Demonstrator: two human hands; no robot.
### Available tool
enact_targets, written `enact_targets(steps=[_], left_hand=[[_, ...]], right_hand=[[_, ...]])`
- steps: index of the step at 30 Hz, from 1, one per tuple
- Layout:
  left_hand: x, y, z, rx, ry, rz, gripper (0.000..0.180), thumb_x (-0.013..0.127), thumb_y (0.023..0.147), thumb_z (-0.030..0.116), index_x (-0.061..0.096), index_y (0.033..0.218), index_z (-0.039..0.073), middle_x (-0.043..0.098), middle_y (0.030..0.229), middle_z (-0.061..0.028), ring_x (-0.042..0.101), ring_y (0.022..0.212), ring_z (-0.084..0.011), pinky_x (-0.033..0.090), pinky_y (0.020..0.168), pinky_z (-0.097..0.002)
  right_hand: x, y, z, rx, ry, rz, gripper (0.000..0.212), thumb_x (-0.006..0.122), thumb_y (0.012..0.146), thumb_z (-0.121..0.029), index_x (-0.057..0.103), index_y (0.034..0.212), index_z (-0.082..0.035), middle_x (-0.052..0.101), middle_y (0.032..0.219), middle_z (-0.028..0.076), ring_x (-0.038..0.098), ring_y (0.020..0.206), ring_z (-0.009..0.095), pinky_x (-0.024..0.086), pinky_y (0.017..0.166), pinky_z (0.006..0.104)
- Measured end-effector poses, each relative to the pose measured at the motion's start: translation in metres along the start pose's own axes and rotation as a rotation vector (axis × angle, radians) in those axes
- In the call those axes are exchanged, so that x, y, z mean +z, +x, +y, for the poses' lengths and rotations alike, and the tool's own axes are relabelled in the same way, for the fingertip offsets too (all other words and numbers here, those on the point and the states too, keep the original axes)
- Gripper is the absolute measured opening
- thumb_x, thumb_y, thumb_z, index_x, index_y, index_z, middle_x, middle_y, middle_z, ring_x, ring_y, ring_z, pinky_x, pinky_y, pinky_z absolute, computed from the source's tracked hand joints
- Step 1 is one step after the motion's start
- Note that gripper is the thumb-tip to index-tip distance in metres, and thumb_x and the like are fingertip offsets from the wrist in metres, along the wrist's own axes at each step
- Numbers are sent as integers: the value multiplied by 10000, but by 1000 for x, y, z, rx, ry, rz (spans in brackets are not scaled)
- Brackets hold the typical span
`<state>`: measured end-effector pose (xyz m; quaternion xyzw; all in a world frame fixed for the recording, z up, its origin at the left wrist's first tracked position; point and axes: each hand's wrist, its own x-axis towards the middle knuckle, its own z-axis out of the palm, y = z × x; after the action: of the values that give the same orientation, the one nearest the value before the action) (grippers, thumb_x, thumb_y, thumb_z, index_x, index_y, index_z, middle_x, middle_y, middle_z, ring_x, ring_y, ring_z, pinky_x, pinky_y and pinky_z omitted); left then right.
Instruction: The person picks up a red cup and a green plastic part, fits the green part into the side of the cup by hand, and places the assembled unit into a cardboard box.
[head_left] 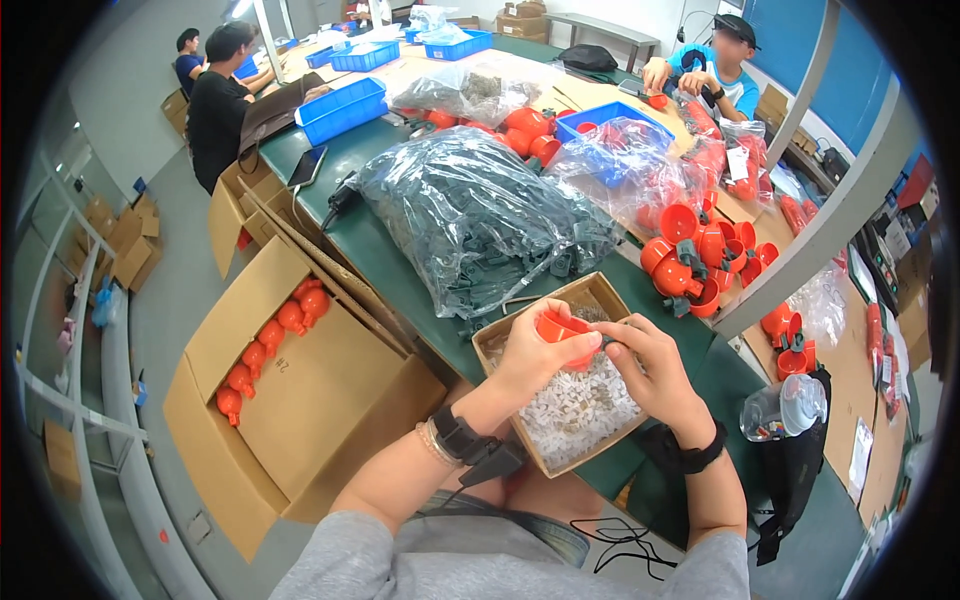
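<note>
My left hand [538,352] is wrapped round a red plastic cup-shaped part [560,328], its opening facing up. At the cup's right edge, my right hand [650,365] pinches a small dark piece [606,342], mostly hidden by the fingers. Both hands are above a small cardboard box [606,292] that holds many small white plastic pieces [575,420]. Just beyond it lies a big clear bag [480,220] full of dark green plastic parts.
Red cups with dark fittings [700,250] are heaped at the right, by a metal post [800,235]. A large open carton [330,400] with red parts stands at the left. A clear jar [785,408] sits at the right. A co-worker [725,70] works across the table.
</note>
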<state>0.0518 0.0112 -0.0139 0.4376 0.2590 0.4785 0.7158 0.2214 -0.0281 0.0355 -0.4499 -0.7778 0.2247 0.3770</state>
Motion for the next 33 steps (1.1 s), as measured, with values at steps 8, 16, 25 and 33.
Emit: enact_targets(steps=[8, 16, 25, 33], left_hand=[[4, -1, 3, -11, 11, -31, 461, 707, 775, 124, 438, 1127, -4, 556, 1068, -107, 586, 936, -166, 510, 746, -262], [21, -69, 64, 460, 306, -142, 411, 598, 815, 55, 473, 1189, -62, 517, 1151, -171, 533, 1024, -222, 462, 819, -303], [39, -144, 165, 582, -269, -641, 105, 576, 819, 42, 583, 910, -11, 600, 880, -174, 594, 724, -271, 505, 615, -333], [36, -141, 176, 437, -192, -793, 75, 608, 817, 36, 663, 857, 2, 653, 897, -169, 615, 755, -224, 475, 643, -251]], right_hand=[[-3, -4, 24, 88, 206, 11, 232, 587, 840, -69, 619, 1066, -29, 572, 821, 65, 512, 673, 125, 414, 604, 238], [-52, -2, 80, 323, 1083, 653, 308, 501, 917, -129, 447, 1176, 29, 549, 1114, 116, 546, 1052, 251, 443, 909, 316], [-61, -7, 116, 307, 1305, 834, 307, 495, 855, -6, 405, 1098, 158, 472, 1187, 259, 426, 1202, 343, 355, 1049, 370], [-80, -19, 152, 329, 1274, 900, 156, 520, 816, 22, 473, 941, 101, 523, 1029, 192, 500, 1088, 329, 372, 1035, 391]])
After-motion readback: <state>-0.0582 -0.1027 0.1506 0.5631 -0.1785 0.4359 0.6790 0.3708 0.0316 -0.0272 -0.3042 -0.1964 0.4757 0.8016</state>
